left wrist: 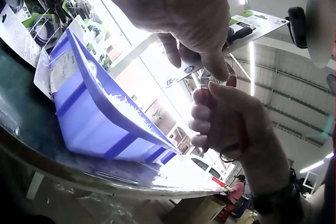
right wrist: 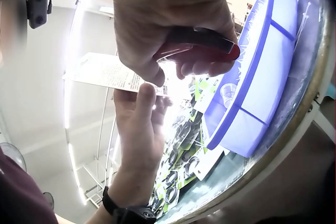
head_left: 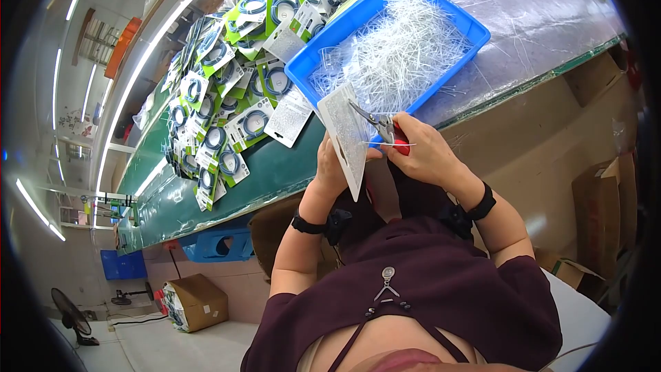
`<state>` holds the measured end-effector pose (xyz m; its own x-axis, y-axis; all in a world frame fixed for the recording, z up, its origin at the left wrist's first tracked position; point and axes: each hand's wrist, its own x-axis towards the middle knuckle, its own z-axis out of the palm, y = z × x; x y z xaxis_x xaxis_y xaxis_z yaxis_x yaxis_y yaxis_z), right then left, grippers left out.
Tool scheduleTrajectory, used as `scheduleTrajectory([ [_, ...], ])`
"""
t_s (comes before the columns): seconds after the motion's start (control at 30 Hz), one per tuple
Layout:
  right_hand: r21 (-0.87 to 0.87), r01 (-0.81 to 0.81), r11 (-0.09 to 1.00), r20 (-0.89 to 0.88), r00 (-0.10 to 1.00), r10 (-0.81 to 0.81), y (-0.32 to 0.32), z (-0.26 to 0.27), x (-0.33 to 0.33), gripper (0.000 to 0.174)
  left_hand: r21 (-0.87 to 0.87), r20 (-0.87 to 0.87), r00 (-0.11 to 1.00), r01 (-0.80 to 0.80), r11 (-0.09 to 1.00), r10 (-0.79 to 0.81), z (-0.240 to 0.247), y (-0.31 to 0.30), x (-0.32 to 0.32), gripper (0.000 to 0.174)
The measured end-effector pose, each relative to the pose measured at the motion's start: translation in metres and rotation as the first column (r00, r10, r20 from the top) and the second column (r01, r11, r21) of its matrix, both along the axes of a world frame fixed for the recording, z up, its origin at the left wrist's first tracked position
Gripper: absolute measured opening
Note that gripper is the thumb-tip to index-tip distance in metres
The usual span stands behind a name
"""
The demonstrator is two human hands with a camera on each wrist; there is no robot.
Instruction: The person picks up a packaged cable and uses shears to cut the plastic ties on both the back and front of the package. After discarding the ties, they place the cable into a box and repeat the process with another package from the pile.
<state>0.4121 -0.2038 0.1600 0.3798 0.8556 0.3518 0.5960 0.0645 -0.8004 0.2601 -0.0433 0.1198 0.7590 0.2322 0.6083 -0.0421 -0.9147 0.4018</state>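
Note:
My left hand [head_left: 332,167] holds a white printed packaging card [head_left: 346,139] by its edge, with the back of the card facing up. Green and a dark cable end show on the card's other face [left wrist: 262,23] in the left wrist view. Red-handled cutting pliers [head_left: 380,124] are gripped in my right hand [head_left: 428,153], their jaws lying right at the card's face. A thin white tie strand [head_left: 392,143] sticks out beside the pliers. In the right wrist view the pliers' handle [right wrist: 202,43] crosses my palm, and the left thumb presses on the card [right wrist: 105,70].
A blue tray [head_left: 480,33] heaped with thin white plastic ties [head_left: 413,45] stands just beyond my hands. To its left, many carded cables [head_left: 227,96] lie piled on the green tabletop [head_left: 272,179]. Cardboard boxes [head_left: 597,200] stand below at the right.

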Motion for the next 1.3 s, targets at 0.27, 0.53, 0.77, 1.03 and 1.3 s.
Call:
scheduleTrajectory([
  [0.27, -0.018, -0.02, 1.0, -0.057, 0.998, 0.019, 0.004, -0.007, 0.002, 0.028, -0.227, 0.124, 0.991, 0.078, 0.971, -0.051, -0.016, 0.005, 0.006, 0.059],
  [0.53, -0.09, -0.037, 0.995, -0.134, 0.991, 0.025, 0.017, -0.037, 0.013, 0.031, -0.145, -0.022, 1.0, 0.007, 0.989, -0.01, 0.012, 0.007, 0.011, 0.062],
  [0.77, -0.213, -0.044, 0.976, -0.13, 0.991, 0.016, 0.003, -0.034, 0.01, 0.034, -0.755, 0.293, 0.956, 0.243, 0.609, -0.018, 0.007, 0.008, 0.014, 0.067],
  [1.03, -0.218, 0.046, 0.975, 0.018, 0.999, -0.043, 0.005, -0.037, 0.007, 0.036, -0.809, 0.382, 0.924, 0.325, 0.49, 0.019, 0.013, 0.002, 0.015, 0.068],
  [1.3, -0.299, 0.017, 0.954, -0.011, 1.0, -0.022, 0.011, -0.035, 0.009, 0.036, -0.768, 0.391, 0.919, 0.353, 0.535, -0.046, 0.017, -0.003, 0.014, 0.066],
])
